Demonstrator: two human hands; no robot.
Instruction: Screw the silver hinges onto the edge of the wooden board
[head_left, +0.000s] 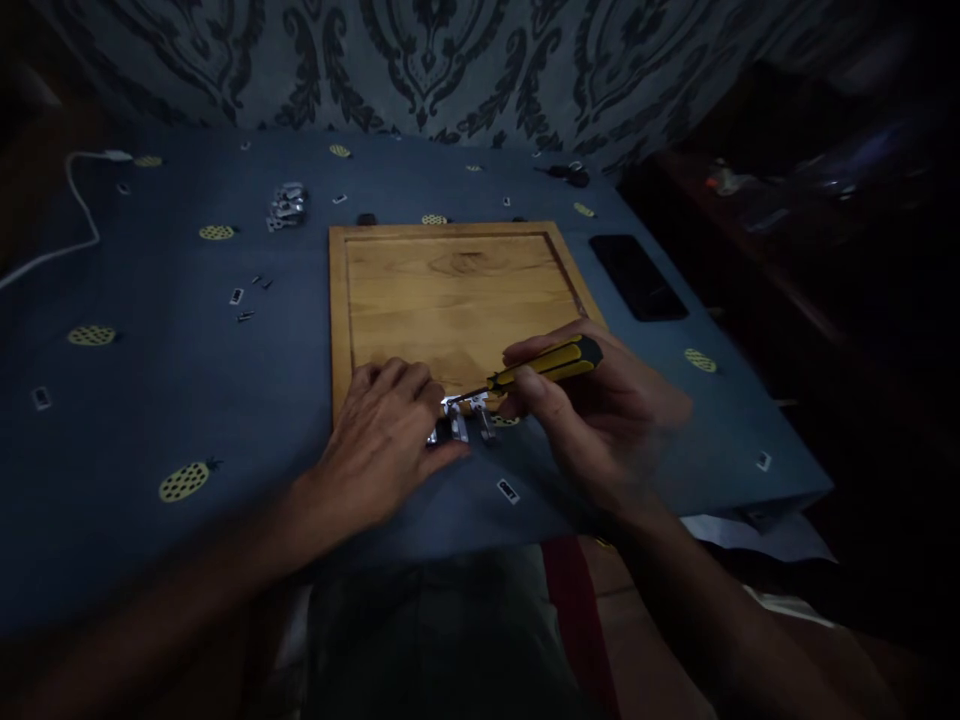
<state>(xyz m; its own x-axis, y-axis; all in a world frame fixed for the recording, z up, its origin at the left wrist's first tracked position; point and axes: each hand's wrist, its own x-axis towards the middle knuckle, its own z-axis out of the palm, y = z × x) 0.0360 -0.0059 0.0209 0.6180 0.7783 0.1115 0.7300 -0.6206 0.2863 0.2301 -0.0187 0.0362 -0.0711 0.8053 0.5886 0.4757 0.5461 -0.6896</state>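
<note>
In my right hand (570, 410) is a screwdriver (551, 365) with a yellow and black handle, gripped between thumb and fingers. Its shaft slopes down to the left, and the tip meets a shiny metal hook strip (459, 418) at the near edge of a wooden board (450, 300). Several hook-like prongs of the strip hang past that edge. My left hand (390, 420) lies over the same edge, fingers curled on the board and thumb below, closed around the strip's left end. That end is hidden beneath the hand.
A pile of similar metal hooks (288, 206) and a few small screws (246, 316) lie left of the board. To the right rests a black phone (637, 277). Scissors (566, 174) sit at the back, and a white cable (82, 200) runs along the left of the blue tablecloth (150, 400).
</note>
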